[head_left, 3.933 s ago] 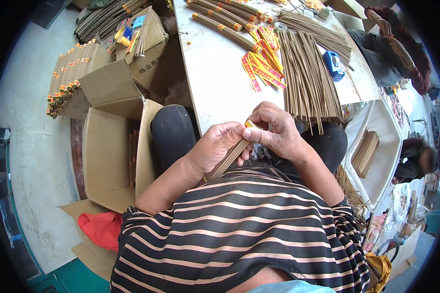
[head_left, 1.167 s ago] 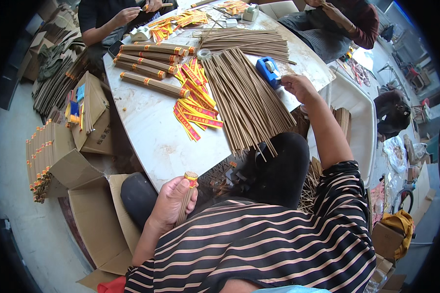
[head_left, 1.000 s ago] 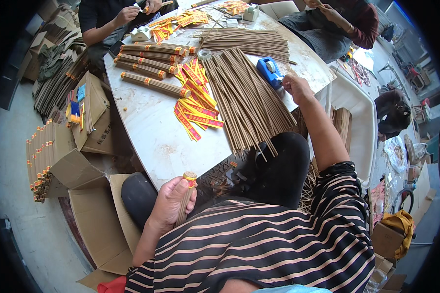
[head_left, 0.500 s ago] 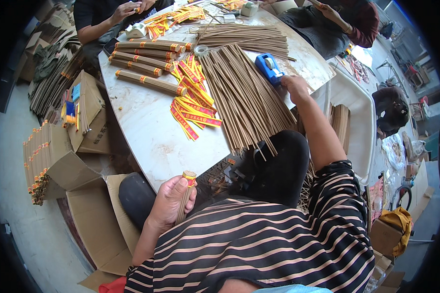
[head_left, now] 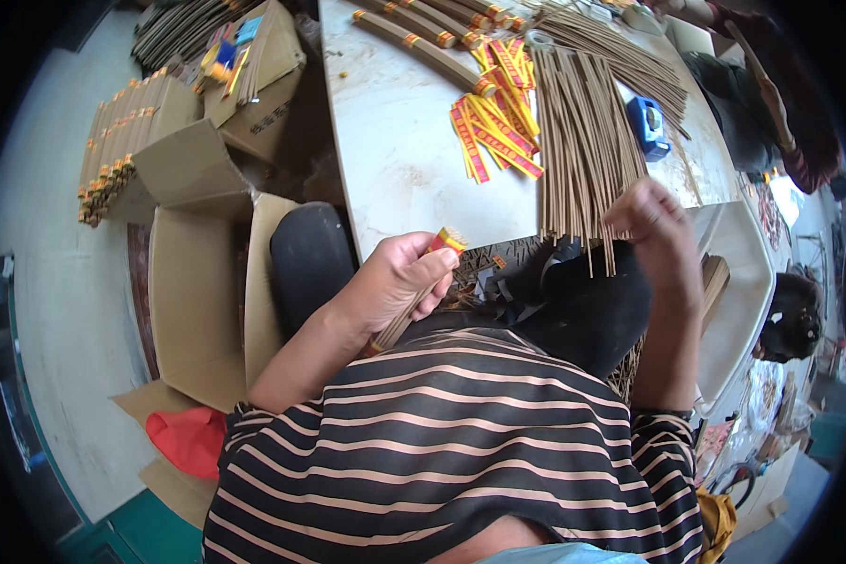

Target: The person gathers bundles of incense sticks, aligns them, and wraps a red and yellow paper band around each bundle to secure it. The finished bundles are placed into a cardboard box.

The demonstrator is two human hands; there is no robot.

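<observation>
Pulled back from the blue tape dispenser since half a second ago: right hand, now blurred over the near ends of the loose incense sticks at the desk edge. Fingers curled, but whether gripping any sticks cannot be told through the blur.

From the left: stacks of banded bundles on the floor, beside open cardboard boxes. Red cloth lower down, by a flattened flap.

Left hand unchanged in its hold, closed around a wrapped incense bundle, fingers clenched on it, orange-capped end poking up past the thumb, lower end slanting down toward the striped shirt. Held below the desk edge, above the lap.

On the desk, further right: finished bundles with orange bands laid in a row at the far side, then red-and-yellow paper labels fanned out just beside the loose sticks. Dispenser to the right of the sticks, apart from the hand.
</observation>
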